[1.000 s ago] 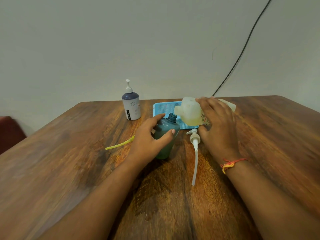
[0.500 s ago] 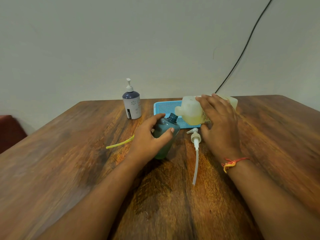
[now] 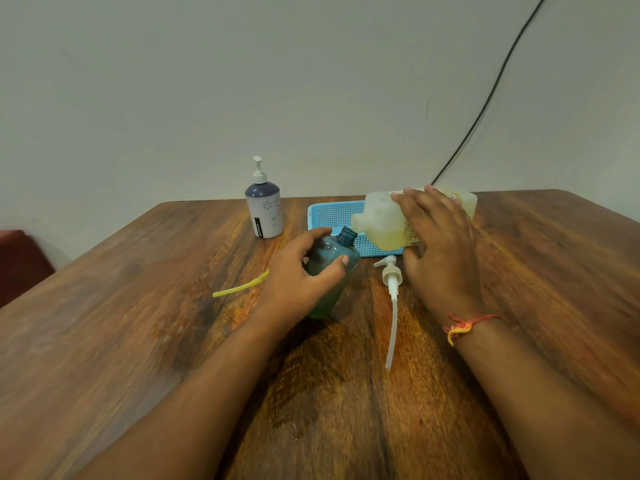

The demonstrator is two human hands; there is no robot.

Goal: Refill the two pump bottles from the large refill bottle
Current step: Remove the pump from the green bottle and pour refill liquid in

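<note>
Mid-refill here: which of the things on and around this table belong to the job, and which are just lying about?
Job: refill bottle, tipped in the right hand; teal bottle, neck open, gripped by the left hand; loose pump lying beside it; white pump bottle, pump on.

Lying about: blue tray, yellow strip, wall cable.

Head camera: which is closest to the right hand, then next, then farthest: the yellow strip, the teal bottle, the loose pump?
1. Loose pump, lying just left of the right hand.
2. Teal bottle, further left, held by the left hand.
3. Yellow strip, farthest left, past the left hand.
</note>
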